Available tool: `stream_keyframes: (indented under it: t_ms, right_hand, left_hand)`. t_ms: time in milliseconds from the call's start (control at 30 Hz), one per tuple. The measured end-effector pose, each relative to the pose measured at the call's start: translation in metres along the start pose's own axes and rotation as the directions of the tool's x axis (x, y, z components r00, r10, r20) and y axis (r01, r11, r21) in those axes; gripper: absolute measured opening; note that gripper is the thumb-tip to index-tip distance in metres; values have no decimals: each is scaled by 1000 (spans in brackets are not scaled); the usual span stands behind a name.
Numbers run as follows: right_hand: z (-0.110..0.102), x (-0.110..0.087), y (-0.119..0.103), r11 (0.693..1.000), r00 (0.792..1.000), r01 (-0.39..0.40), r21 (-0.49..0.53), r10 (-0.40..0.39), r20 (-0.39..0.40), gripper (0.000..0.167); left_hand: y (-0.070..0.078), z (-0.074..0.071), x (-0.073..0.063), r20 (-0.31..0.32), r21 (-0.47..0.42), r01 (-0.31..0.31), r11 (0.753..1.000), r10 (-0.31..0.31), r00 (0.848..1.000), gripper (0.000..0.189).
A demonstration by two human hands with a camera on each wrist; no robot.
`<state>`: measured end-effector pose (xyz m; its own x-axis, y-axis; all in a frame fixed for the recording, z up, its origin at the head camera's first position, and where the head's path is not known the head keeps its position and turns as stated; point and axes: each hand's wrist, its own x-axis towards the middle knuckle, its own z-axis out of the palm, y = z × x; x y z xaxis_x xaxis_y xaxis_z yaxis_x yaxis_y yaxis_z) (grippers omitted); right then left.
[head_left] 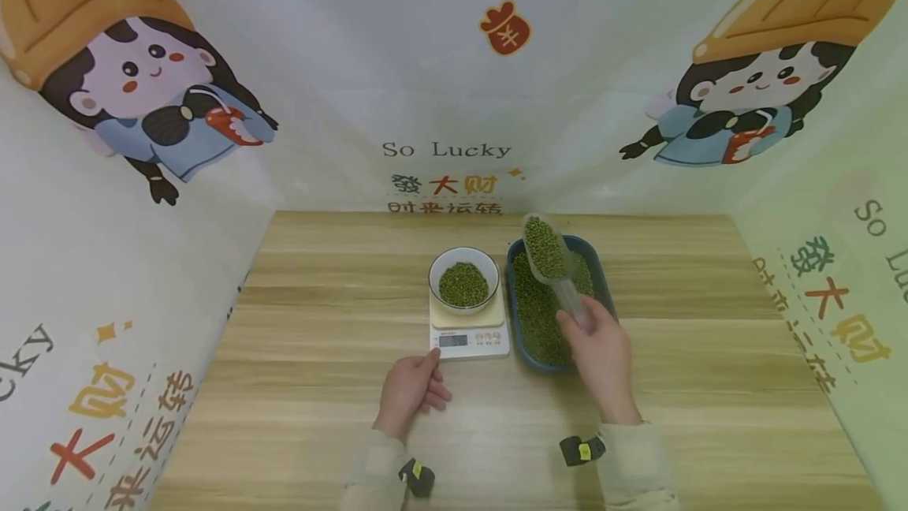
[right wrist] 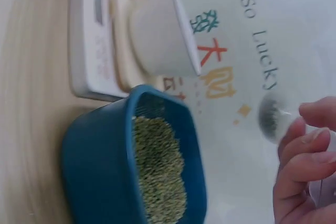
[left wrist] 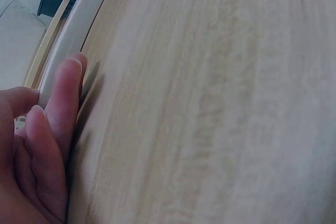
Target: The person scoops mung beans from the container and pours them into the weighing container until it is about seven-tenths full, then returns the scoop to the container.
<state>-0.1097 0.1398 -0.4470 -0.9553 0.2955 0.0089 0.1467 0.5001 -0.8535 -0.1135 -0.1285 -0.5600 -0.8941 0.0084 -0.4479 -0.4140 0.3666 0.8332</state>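
Note:
My right hand (head_left: 603,349) grips the handle of a clear plastic scoop (head_left: 567,290) heaped with green mung beans (head_left: 544,247). The scoop is held above a blue tub (right wrist: 100,156) of mung beans (right wrist: 160,171). To the tub's left, a white bowl (head_left: 463,255) with a dark rim and some mung beans inside stands on a kitchen scale (head_left: 470,345). My left hand (head_left: 411,391) rests at the scale's front left corner, a digit touching its edge, the other fingers (left wrist: 63,95) loosely bent beside it. Digits on the display are too small to read.
A wooden tabletop (head_left: 319,322) lies under everything. Printed cloth walls (head_left: 340,85) with cartoon figures and lettering enclose the back and both sides. A few stray beans lie behind the tub.

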Motion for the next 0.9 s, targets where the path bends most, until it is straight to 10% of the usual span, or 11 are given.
stream_keyframes:
  t_ms: [900]
  right_hand:
    - [3, -14, -32, 1000, 954, -2, -7, 4, 298, 42]
  left_hand:
    - [6, -1, -4, 5, 10, 20, 1000, -20, 1000, 54]
